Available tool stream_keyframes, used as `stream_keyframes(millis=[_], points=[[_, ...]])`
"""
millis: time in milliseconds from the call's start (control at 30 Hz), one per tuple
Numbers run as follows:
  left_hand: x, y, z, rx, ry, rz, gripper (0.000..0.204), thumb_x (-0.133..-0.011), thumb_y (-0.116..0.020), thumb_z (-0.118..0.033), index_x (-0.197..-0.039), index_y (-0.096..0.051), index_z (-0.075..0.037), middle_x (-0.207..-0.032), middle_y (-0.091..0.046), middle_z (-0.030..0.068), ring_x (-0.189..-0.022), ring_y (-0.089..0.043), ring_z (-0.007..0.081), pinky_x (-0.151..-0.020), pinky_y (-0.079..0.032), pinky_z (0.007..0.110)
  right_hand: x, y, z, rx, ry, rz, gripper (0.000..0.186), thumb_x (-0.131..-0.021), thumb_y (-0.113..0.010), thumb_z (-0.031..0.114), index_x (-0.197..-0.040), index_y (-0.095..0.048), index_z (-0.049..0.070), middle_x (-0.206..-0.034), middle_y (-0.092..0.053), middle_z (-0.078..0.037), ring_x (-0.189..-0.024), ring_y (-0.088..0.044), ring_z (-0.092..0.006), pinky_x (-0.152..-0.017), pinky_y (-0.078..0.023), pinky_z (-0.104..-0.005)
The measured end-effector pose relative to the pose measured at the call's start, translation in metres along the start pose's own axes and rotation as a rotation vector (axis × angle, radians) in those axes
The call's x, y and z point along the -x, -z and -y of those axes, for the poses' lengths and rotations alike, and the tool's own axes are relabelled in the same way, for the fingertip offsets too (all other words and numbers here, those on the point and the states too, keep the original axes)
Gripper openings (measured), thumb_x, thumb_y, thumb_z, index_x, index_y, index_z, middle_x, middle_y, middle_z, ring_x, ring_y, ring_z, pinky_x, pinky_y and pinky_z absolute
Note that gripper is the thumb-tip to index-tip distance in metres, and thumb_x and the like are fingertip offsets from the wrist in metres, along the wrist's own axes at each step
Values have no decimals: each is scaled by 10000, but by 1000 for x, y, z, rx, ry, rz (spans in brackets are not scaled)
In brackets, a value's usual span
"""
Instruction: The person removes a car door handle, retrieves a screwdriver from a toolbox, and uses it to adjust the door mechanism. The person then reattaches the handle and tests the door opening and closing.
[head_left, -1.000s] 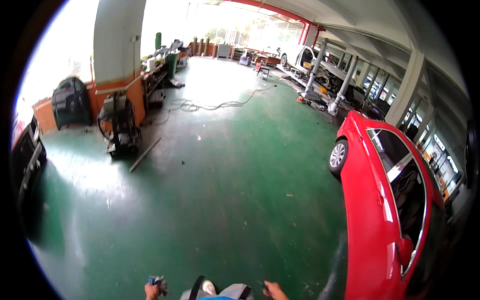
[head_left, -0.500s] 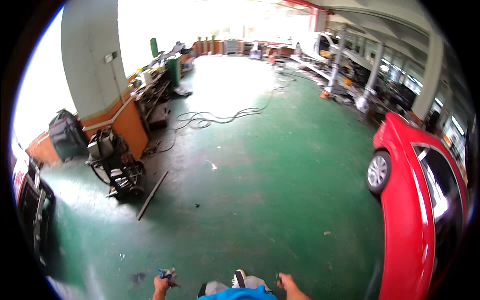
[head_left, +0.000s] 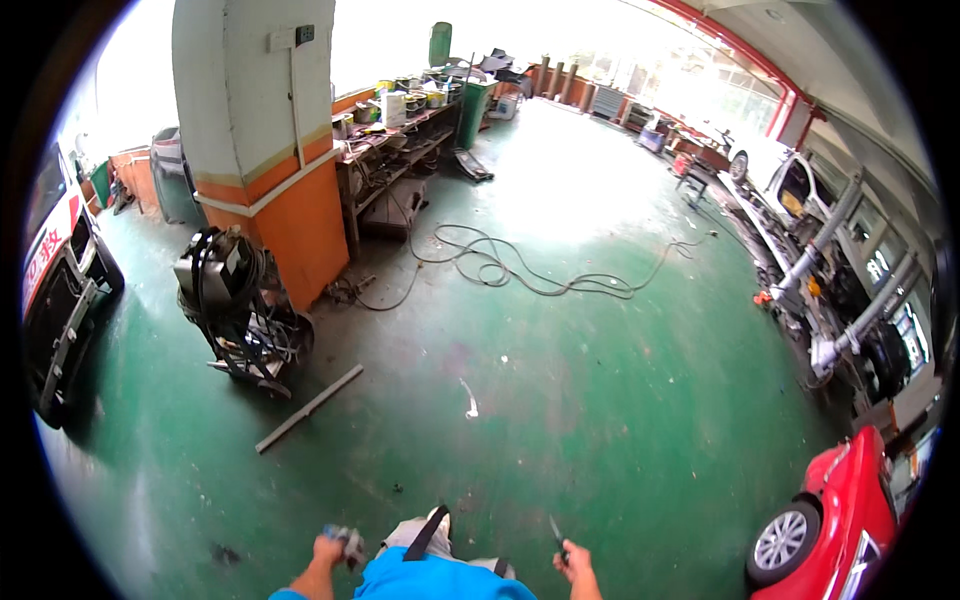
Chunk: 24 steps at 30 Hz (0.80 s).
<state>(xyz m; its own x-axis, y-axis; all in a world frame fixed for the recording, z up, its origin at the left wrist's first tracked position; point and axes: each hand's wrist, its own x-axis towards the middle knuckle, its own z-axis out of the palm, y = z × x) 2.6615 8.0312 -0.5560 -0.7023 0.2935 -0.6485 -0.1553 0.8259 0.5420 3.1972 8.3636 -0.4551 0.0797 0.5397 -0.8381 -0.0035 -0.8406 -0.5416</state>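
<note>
At the bottom of the view my left hand (head_left: 327, 552) is closed around a crumpled grey-blue cloth (head_left: 351, 545), which bulges out on its right side. My right hand (head_left: 576, 564) is also closed, on a slim tool (head_left: 560, 538) with a dark handle and a thin pale tip pointing forward; its exact kind is too small to tell. Both hands hang low over the green floor (head_left: 600, 430), one on each side of my blue shirt, touching nothing else.
Ahead on the left lies a bar (head_left: 310, 408), beside a wheeled machine (head_left: 240, 310) by the pillar (head_left: 265, 120). A long hose (head_left: 560, 285) loops across the floor. A red car (head_left: 840, 520) stands at lower right, and a cluttered workbench (head_left: 400, 140) lines the window side.
My view has swung left and tilted, so the pillar and machine loom larger and the red car has slid toward the lower right corner. The tool's tip in my right hand now shows clearly.
</note>
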Motion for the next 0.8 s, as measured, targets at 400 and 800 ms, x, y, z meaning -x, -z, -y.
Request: stream_keyframes(millis=[400,800], points=[[-285,-74,-724,-69,-599,-38,335,-745,-626,-198,-1037,-699,-51,-875,-719,176,-787,-694,313,-753,-540,396,-193,-172,260,-204,-105,-86,239,-956,-610,295,-797,-603,116,-652,-515,-28,-648,-572,-207,-522,-480,-393],[-403,-201,-824,-271,280,-11,472,-733,-747,-462,-1008,-751,-78,-994,-737,153,-934,-714,297,-824,-541,376,-528,-404,960,122,282,148,240,-989,-564,318,-977,-547,79,-712,-657,-127,-447,-569,-215,-381,-448,-310]])
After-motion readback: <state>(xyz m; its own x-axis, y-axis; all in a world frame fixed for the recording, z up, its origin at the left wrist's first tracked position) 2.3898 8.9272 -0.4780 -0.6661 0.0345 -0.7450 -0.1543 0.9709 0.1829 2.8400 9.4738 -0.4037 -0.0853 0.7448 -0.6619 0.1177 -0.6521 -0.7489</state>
